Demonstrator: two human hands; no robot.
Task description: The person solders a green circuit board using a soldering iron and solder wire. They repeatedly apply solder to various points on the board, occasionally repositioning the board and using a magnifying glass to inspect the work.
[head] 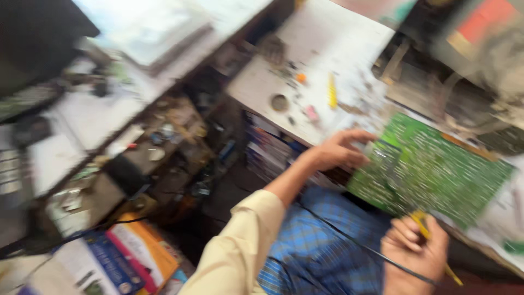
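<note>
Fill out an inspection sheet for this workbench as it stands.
Surface: white bench top, stained and dusty.
Job's things: green circuit board, tilted at the bench edge; yellow-handled tool.
Clutter: small parts, a yellow strip, a round tin.
Grippers: left hand grips the board's edge; right hand holds the tool.
Cables: black cord runs from the right hand across the lap.
Surroundings: crowded shelves, books on the floor; picture blurred.

The white bench (327, 49) is strewn with small bits: a yellow stick (332, 90), a round cap (279, 102), a pink piece (311, 113), an orange blob (301, 78). Bare room lies along its far side. The green board (431, 166) fills the near right edge (blur hides finer clutter). Left, crowded shelves (158, 136) and stacked books (131, 257) block the way.
</note>
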